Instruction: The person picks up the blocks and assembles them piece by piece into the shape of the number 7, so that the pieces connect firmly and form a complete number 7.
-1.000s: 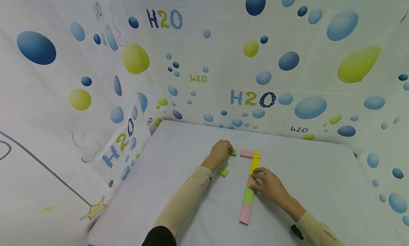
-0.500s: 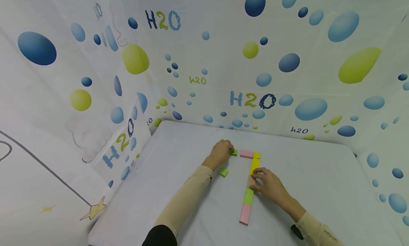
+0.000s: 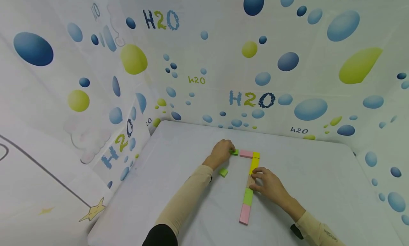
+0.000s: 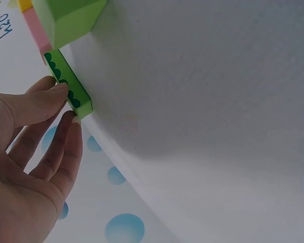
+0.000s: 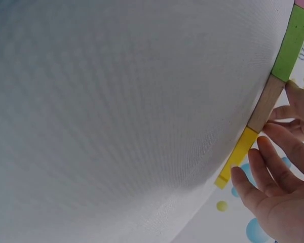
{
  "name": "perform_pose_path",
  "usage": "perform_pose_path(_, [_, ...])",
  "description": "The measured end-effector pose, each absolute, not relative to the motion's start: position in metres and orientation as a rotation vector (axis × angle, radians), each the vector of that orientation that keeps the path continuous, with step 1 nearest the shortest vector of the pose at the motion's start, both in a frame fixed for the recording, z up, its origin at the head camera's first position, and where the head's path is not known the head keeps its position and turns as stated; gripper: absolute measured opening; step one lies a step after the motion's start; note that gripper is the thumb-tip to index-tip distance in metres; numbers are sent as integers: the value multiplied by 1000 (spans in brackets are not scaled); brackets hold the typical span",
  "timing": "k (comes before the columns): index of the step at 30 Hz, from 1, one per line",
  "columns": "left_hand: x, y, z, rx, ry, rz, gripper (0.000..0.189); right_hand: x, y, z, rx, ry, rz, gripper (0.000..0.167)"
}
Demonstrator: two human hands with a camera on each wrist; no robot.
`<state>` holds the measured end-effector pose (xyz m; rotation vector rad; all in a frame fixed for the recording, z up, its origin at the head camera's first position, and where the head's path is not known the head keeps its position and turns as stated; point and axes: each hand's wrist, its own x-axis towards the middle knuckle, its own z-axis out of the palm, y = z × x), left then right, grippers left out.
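My left hand [image 3: 220,153] pinches a green block [image 4: 68,83] with a dark green scalloped pattern between thumb and fingers. Its far end lies right by the end of a pink block [image 3: 246,153], with a thin gap in the head view. My right hand [image 3: 270,185] rests its thumb and fingertips along the right side of a row of blocks. Its thumb is where a plain wooden block [image 5: 267,103] meets a green one [image 5: 293,43]; a finger is where the wood meets a yellow block [image 5: 239,152].
A loose green block [image 3: 223,172] lies left of the row, near my left wrist. The row ends toward me with another pink block [image 3: 245,214]. A small yellow piece [image 3: 256,155] forms the far corner. White cloth [image 3: 153,171] covers the table, before patterned walls.
My left hand has slid the green block slightly right, narrowing the gap to the pink block. The right hand and the row stay in place.
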<state>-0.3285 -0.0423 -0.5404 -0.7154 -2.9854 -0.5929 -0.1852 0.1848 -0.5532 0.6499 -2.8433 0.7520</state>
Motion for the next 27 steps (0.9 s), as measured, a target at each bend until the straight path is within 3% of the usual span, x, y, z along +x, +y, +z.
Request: perform_pose_path(27, [-327,-40,-546,-719,-2962,-567,26,-181,183,-558,632,-2860,760,49])
